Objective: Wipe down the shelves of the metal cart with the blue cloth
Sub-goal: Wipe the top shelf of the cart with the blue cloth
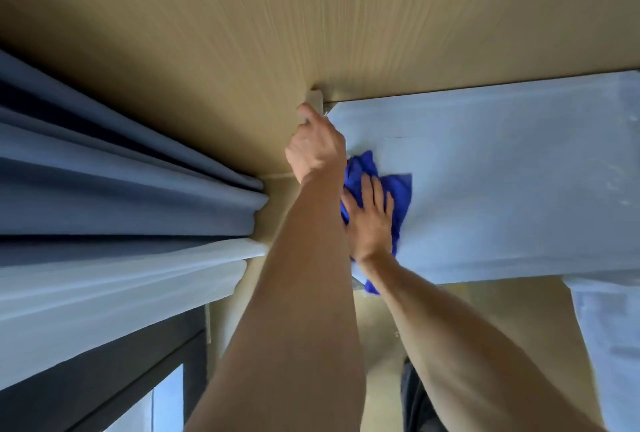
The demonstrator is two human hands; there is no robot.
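Observation:
The metal cart's top shelf (502, 172) is a pale, flat surface filling the right half of the head view. A crumpled blue cloth (398, 189) lies on the shelf near its left edge, with one end hanging over the near edge. My right hand (372, 224) presses flat on the cloth, fingers spread and pointing away from me. My left hand (315, 147) is closed around the cart's corner post (313, 97) at the shelf's far left corner. The lower shelves are hidden under the top one.
Blue and white curtains (121, 206) hang close along the cart's left side. Wood-grain floor (311, 16) spreads beyond the cart. A dark window frame (138, 379) sits at the lower left. Part of the cart's frame (609, 345) drops down at the right.

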